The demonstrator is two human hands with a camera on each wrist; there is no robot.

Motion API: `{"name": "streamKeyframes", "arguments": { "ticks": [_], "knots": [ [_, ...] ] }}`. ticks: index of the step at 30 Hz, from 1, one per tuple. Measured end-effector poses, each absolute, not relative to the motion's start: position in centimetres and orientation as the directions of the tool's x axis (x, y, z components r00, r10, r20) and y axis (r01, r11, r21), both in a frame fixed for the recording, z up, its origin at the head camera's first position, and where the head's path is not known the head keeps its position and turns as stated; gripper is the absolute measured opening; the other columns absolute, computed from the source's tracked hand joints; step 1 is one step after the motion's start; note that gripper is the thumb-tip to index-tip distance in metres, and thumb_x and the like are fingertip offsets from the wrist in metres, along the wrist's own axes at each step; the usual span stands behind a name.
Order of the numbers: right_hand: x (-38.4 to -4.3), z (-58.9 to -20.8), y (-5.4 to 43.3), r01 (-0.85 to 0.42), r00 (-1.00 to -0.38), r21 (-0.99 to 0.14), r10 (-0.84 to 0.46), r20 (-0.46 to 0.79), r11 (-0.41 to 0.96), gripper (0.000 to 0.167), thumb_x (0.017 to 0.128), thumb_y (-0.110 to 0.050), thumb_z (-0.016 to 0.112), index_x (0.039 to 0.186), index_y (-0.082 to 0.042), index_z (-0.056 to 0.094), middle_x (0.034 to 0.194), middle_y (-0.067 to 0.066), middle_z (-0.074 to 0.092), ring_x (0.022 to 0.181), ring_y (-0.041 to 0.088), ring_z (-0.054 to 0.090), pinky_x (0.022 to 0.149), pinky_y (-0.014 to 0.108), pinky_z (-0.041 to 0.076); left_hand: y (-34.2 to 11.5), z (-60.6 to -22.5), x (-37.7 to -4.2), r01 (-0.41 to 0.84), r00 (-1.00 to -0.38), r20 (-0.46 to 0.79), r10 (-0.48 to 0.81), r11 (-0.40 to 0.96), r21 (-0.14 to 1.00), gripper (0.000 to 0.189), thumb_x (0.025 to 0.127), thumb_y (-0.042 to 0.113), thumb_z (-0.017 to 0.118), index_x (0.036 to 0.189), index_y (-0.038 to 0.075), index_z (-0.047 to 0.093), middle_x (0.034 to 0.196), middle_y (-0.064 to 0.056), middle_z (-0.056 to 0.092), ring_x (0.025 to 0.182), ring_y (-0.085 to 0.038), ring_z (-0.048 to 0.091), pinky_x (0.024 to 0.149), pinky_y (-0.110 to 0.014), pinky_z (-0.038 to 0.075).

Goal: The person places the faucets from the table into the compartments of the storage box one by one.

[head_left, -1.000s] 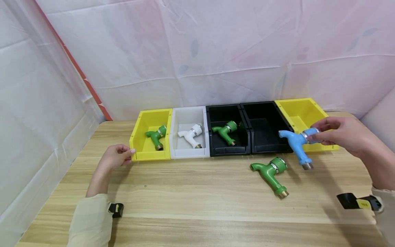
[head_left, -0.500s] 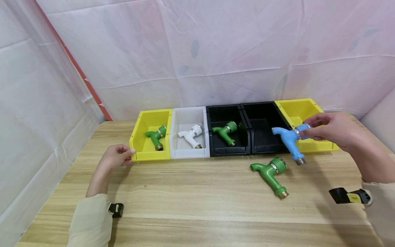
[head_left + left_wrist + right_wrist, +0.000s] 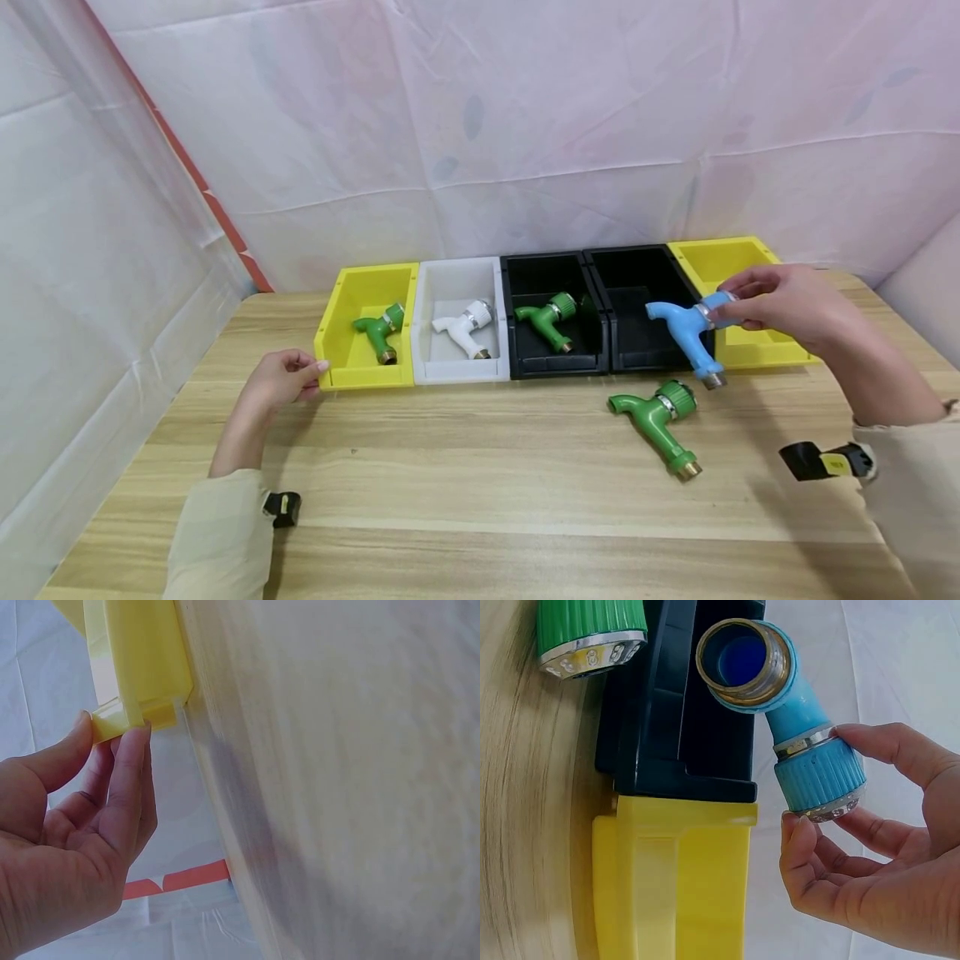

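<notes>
My right hand (image 3: 783, 308) pinches a blue tap (image 3: 686, 329) by its ribbed knob, holding it in the air before the right black bin (image 3: 626, 358) and the right yellow bin (image 3: 765, 354). In the right wrist view the threaded brass end of the blue tap (image 3: 795, 697) faces the camera, and thumb and fingers grip the knob. My left hand (image 3: 281, 383) pinches the front left corner of the left yellow bin (image 3: 367, 379); the left wrist view shows thumb and fingers on its rim. A green tap (image 3: 656, 425) lies on the table below the blue one.
Five-wide row aside, several bins stand against the sheeted wall (image 3: 562, 125). Green taps lie in the left yellow bin and the left black bin (image 3: 558, 367), a white tap (image 3: 465, 327) in the white bin (image 3: 461, 372). All stand on the wooden table (image 3: 465, 467).
My right hand has moved left with the blue tap, from in front of the right yellow bin towards the right black bin. My left hand stays on its bin corner.
</notes>
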State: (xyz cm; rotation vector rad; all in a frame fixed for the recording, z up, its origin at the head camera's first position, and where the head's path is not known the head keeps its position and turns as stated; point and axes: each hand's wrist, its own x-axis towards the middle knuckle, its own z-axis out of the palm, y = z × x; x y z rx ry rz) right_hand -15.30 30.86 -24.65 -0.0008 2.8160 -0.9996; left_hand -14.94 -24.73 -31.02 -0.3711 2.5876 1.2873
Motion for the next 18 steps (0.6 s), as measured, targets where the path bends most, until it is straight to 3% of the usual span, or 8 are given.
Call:
{"name": "streamKeyframes", "arguments": {
  "ticks": [11, 18],
  "knots": [
    [-16.0, -24.8, 30.0, 0.053, -0.988, -0.655, -0.056, -0.144, 0.754, 0.056, 0.082, -0.029, 0.069, 0.117, 0.010, 0.048, 0.095, 0.010, 0.059, 0.075, 0.020, 0.055, 0.064, 0.025, 0.050, -24.8, -31.1, -14.9, -0.291, -0.952, -0.290, -0.099, 0.584, 0.758, 0.027, 0.094, 0.019, 0.053, 0.099, -0.008, 0.053, 0.080, -0.007, 0.053, 0.068, -0.011, 0.056, 0.065, -0.025, 0.052],
    [-16.5, -24.9, 29.7, 0.058, -0.990, -0.671, -0.045, -0.136, 0.739, 0.059, 0.080, -0.030, 0.071, 0.117, 0.009, 0.048, 0.101, 0.014, 0.058, 0.076, 0.018, 0.056, 0.065, 0.024, 0.050, -24.8, -31.1, -14.8, -0.280, -0.955, -0.282, -0.089, 0.582, 0.764, 0.028, 0.093, 0.019, 0.053, 0.096, -0.008, 0.053, 0.077, -0.006, 0.053, 0.066, -0.011, 0.056, 0.062, -0.024, 0.052]
  ]
}}
